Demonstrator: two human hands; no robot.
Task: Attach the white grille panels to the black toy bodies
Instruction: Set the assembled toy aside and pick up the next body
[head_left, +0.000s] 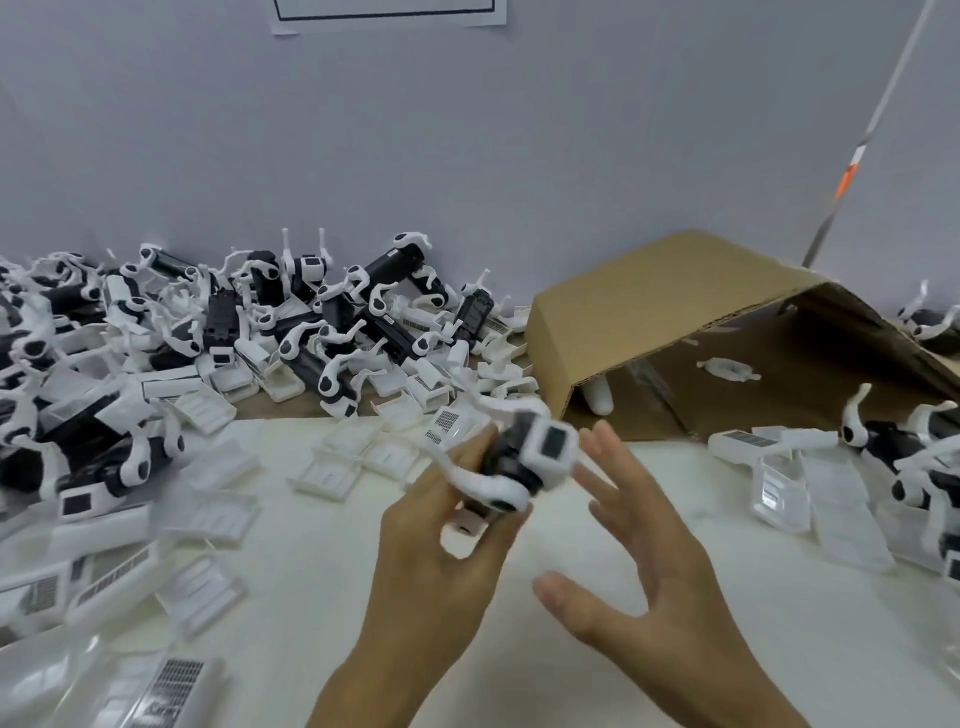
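The left hand (441, 561) holds a black toy body (519, 457) up over the white desk (322, 597). The right hand (644, 561) is beside it, fingers spread wide, holding nothing. White grille panels (332, 467) lie all around.

The toy body (524, 457) is black with white legs and a white end face framing a dark rectangle, and the heaped toy bodies (322, 312) share that black-and-white scheme. The loose grille panels (332, 470) are plain white, some showing a fine black grid, and they lie on a white worktop (322, 597). The cardboard box (670, 301) is plain brown, against a pale grey wall (467, 145).
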